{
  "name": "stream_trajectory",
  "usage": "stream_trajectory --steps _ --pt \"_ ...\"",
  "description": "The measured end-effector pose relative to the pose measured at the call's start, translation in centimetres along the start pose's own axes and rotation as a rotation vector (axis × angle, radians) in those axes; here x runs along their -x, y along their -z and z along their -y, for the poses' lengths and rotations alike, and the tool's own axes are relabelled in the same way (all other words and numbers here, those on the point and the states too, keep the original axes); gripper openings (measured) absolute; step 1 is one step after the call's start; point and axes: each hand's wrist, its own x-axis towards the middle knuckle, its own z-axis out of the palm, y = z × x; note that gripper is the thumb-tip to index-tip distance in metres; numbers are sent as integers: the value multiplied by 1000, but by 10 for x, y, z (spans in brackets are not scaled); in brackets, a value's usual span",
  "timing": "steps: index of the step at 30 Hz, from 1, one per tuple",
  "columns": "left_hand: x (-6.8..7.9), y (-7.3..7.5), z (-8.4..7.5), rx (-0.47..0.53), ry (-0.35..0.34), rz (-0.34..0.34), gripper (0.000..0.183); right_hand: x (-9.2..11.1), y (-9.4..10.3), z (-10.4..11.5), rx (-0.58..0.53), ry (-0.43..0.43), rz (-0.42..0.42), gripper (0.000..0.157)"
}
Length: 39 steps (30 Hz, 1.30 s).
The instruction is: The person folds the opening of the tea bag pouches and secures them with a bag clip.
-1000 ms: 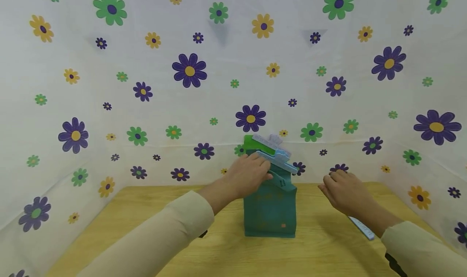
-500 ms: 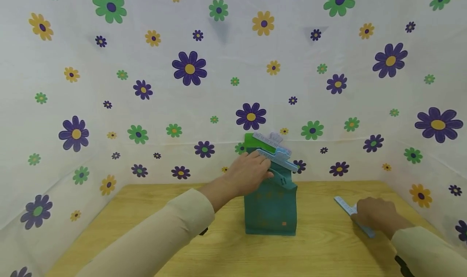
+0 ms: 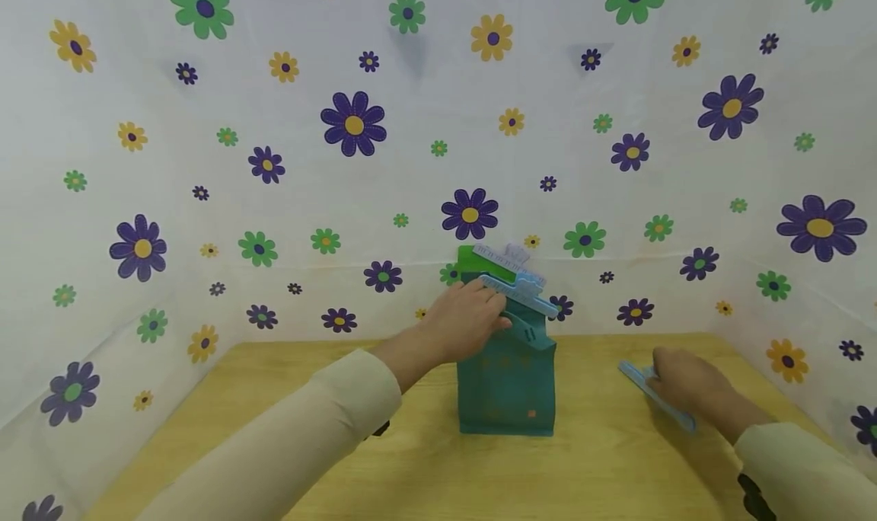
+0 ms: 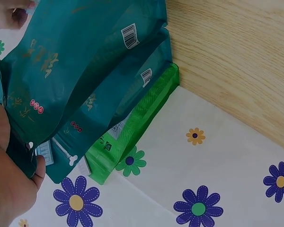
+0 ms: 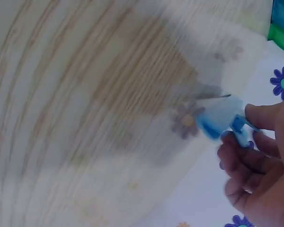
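Note:
Near the middle of the table, a teal bag [image 3: 507,391] stands upright. My left hand [image 3: 466,319] pinches its folded top between thumb and fingers. Behind it, the left wrist view shows a second teal bag [image 4: 125,87] and a bright green bag [image 4: 149,113]. A light blue bag clip [image 3: 521,296] spans the second teal bag's top, and a pale lilac bag clip [image 3: 503,260] sits on the green one. To the right, my right hand [image 3: 692,384] holds another light blue bag clip [image 5: 222,116] by its handle, just above the table; the clip is blurred in the right wrist view.
The bags stand on a wood-grain table [image 3: 384,475]. A white cloth [image 3: 274,216] printed with flowers rises behind the table and on both sides.
My right hand has come down to the loose light blue bag clip, grasped it and raised it slightly from the table. My left hand keeps its hold on the front teal bag.

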Motion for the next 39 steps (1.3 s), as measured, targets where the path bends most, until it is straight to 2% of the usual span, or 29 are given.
stream_trajectory --steps 5,11,18,22,26,31,39 --pt "-2 2 0 -5 -1 -3 33 -3 14 11 21 79 -130 40" --pt "-1 -1 2 -10 -5 -9 33 -8 29 30 7 211 -256 30" --pt "-1 -2 3 0 -2 -14 32 -4 40 52 -25 250 -374 29" --pt "-1 -2 2 4 -3 -13 32 -1 44 62 -49 316 -453 25" --pt "-1 -2 2 8 1 -13 32 1 50 71 -72 382 -479 20" --pt "0 -3 2 20 5 -3 32 2 55 78 -70 417 -473 22" --pt "-2 -3 3 11 -9 -19 32 4 60 85 -70 461 -555 22"
